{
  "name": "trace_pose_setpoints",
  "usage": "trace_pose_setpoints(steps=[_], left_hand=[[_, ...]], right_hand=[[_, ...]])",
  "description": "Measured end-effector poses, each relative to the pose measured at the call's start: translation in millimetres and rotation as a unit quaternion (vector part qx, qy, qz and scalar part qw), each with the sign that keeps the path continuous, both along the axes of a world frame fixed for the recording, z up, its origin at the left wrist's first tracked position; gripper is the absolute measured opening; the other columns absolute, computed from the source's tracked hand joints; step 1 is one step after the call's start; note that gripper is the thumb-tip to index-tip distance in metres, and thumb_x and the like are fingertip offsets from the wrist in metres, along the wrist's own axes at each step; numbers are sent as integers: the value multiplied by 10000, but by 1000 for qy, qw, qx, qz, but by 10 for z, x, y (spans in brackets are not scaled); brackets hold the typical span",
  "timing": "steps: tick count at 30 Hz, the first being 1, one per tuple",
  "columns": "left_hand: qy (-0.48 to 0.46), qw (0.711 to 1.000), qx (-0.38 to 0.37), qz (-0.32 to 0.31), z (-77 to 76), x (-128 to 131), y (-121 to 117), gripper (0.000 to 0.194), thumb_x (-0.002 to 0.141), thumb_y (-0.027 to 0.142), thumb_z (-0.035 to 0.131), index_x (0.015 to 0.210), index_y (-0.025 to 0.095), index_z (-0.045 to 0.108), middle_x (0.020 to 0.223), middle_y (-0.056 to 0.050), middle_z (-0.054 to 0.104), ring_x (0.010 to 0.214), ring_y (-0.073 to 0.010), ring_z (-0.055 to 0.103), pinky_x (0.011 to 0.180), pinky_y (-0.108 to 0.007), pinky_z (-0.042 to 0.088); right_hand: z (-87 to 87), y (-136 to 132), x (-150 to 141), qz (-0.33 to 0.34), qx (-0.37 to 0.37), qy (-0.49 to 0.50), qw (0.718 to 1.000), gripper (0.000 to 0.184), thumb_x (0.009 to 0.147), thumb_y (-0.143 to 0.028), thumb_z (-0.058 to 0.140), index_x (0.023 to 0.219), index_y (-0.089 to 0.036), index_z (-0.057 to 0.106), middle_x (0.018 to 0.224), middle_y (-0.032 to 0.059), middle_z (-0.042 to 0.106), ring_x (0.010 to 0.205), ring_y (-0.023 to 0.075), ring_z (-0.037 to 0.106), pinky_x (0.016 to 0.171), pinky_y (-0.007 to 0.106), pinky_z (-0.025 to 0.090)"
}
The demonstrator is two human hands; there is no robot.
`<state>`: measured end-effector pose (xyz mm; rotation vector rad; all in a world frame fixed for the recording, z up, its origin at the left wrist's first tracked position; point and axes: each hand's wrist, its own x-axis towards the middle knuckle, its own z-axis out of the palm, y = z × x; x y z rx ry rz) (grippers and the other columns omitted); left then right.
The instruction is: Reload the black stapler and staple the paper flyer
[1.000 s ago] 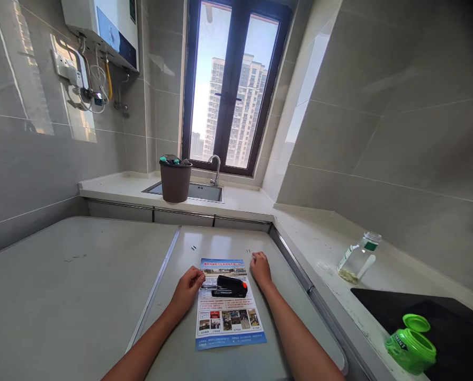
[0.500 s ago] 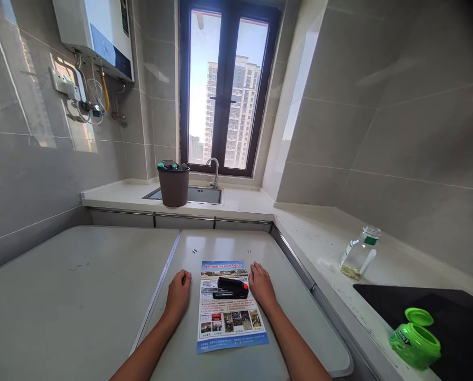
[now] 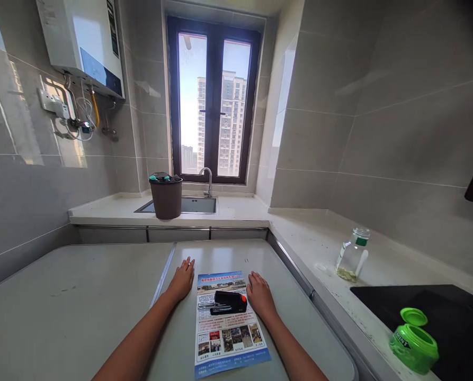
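A printed flyer (image 3: 230, 338) with a blue border and photos lies flat on the pale table (image 3: 89, 301). On its upper half rests a black stapler (image 3: 229, 302) with an orange-red spot at its right end; its metal part points left. My left hand (image 3: 183, 279) lies on the table left of the flyer, apart from it, fingers stretched forward and holding nothing. To the right, my right hand (image 3: 260, 294) rests flat by the flyer's upper right edge, close to the stapler's right end, fingers extended and holding nothing.
Behind the table, a dark brown bin (image 3: 166, 200) stands before the sink (image 3: 198, 206) and faucet (image 3: 208, 182). On the right counter (image 3: 300, 233) are a glass jar (image 3: 349, 256) and an open green mint tub (image 3: 414, 346) beside a black cooktop (image 3: 430, 301).
My left hand has gone from loosely curled to stretched out. The head view has shifted, so the room sits slightly lower and left. The stapler stays on the flyer.
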<state>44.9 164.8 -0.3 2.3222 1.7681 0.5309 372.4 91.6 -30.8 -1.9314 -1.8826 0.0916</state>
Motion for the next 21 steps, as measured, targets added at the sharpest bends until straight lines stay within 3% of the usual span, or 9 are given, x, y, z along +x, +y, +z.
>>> trace_pose_setpoints(steps=[5, 8, 11, 13, 15, 18, 21], left_hand=[[25, 1000, 2, -5, -25, -14, -150, 552, 926, 42, 376, 1433, 146, 571, 1562, -198, 511, 1464, -294, 465, 1192, -437, 345], [35, 999, 15, 6, 5, -16, -409, 447, 955, 47, 344, 1267, 163, 641, 1363, -184, 629, 1245, -280, 600, 1058, -394, 434], [34, 998, 41, 37, 16, -25, -700, 394, 913, 8, 371, 1133, 187, 644, 1214, -147, 660, 1141, -275, 599, 966, -369, 447], [-27, 997, 53, 40, 10, -22, -864, 358, 900, 23, 381, 1073, 200, 639, 1135, -123, 674, 1078, -270, 611, 914, -360, 457], [-149, 987, 64, 12, 1, -5, -981, 298, 921, 98, 388, 1021, 215, 644, 1036, -96, 684, 963, -255, 642, 852, -352, 478], [-324, 943, 71, -21, -15, 26, -1058, 247, 961, 295, 440, 911, 221, 670, 865, -63, 685, 778, -240, 646, 769, -358, 503], [-439, 898, 32, 3, -30, 30, -1048, 356, 921, 524, 551, 922, 204, 707, 797, -50, 705, 734, -240, 660, 752, -366, 529]], right_hand=[[-6, 5, 2, 1, -6, -2, 1000, 531, 990, -223, 400, 1474, -121, 594, 1596, 125, 503, 1512, 252, 424, 1274, 394, 265], [-15, 18, 4, 1, -12, 0, 1000, 530, 993, -224, 397, 1474, -112, 591, 1600, 128, 497, 1514, 252, 419, 1277, 394, 254], [-18, 27, -1, -1, -11, 5, 1000, 526, 991, -226, 403, 1470, -125, 595, 1602, 126, 495, 1515, 251, 418, 1274, 399, 258], [-11, 26, -6, -1, -9, 3, 1000, 528, 984, -217, 404, 1466, -121, 597, 1598, 129, 499, 1513, 251, 421, 1273, 401, 261], [0, 21, -10, -2, -8, -1, 1000, 529, 980, -211, 403, 1463, -118, 600, 1595, 129, 503, 1509, 253, 427, 1271, 404, 264], [17, 11, -9, -3, -12, -2, 1000, 527, 985, -217, 400, 1464, -123, 600, 1597, 125, 502, 1505, 255, 432, 1269, 402, 270], [27, 0, -5, 1, -11, -2, 1000, 532, 986, -217, 395, 1468, -107, 593, 1598, 130, 500, 1503, 253, 433, 1269, 394, 270]])
